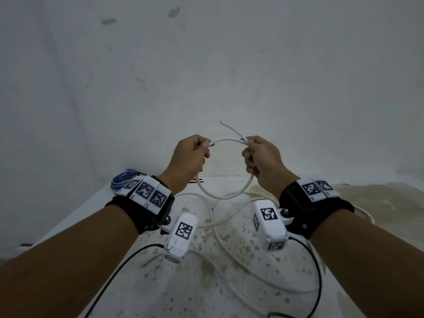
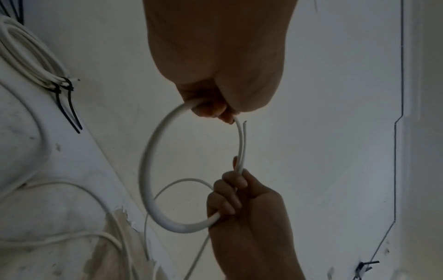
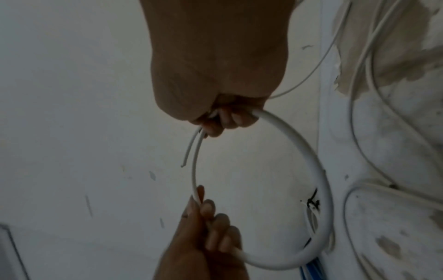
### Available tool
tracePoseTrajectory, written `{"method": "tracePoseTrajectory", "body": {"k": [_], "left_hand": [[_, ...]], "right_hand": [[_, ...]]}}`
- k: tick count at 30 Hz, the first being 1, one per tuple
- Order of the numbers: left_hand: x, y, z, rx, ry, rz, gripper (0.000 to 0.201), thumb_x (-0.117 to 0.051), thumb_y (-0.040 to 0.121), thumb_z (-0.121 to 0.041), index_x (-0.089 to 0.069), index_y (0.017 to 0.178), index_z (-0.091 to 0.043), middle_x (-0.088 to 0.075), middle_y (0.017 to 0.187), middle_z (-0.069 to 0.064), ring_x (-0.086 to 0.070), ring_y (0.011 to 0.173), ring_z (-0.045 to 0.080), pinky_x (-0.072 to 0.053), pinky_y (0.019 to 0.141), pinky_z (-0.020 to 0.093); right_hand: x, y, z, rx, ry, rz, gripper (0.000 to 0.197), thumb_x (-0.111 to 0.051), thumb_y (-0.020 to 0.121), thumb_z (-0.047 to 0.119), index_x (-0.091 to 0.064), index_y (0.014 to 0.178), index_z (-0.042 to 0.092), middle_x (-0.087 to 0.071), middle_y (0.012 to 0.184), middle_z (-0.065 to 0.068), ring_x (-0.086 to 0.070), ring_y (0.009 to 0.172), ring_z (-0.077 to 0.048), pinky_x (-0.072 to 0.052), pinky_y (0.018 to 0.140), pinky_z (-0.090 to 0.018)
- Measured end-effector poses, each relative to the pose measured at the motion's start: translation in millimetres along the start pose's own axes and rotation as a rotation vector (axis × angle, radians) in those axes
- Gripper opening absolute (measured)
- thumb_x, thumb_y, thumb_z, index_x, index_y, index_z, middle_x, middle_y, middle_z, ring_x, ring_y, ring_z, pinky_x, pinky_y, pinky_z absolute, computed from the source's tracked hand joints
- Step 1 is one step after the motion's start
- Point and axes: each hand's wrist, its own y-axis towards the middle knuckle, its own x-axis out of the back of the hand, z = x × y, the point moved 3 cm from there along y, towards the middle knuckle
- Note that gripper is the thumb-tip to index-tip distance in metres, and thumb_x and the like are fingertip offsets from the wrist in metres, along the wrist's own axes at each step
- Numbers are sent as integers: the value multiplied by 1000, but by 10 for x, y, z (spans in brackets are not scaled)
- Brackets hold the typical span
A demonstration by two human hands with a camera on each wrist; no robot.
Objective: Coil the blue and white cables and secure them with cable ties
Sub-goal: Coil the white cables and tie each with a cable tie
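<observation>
A person standing at a stained white table holds the first loop of a white cable up in the air between both fists, clear of the slack that trails across the tabletop below. The left hand has its fingers curled round one side of the loop, while the right hand grips the opposite side, where the free end crosses the ring and sticks up past the knuckles; pinning that crossing is, by the look of it, what keeps the ring from springing open. Raising the loop off the table appears to let the loose length feed in without snagging. The blue cable already lies coiled at the table's far left corner, just behind the left wrist. From the left wrist's view, a finished white bundle cinched with black cable ties rests nearby. This coil seems barely begun: most of the white cable is still strewn over the surface, and no tie is in either hand.
</observation>
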Motion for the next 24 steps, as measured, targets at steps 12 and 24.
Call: {"method": "tracePoseTrajectory", "body": {"k": [12,24], "left_hand": [[-98,-6,-327,-79,-18,137,18,-54,93,0,-70,99,-4,-54,53,-15,-40,42,1,-32,44,12],[-37,2,-148,-22,-32,-86,33,-57,97,-39,-73,83,-12,-67,65,3,-47,44,15,-40,44,25]], "right_hand": [[-186,-113,30,78,-135,261,16,-43,103,15,-58,99,12,-57,64,-1,-39,46,-11,-36,47,-26],[-132,-125,161,59,152,94,27,-39,106,21,-51,85,8,-71,83,-13,-67,67,-22,-60,68,-38]]}}
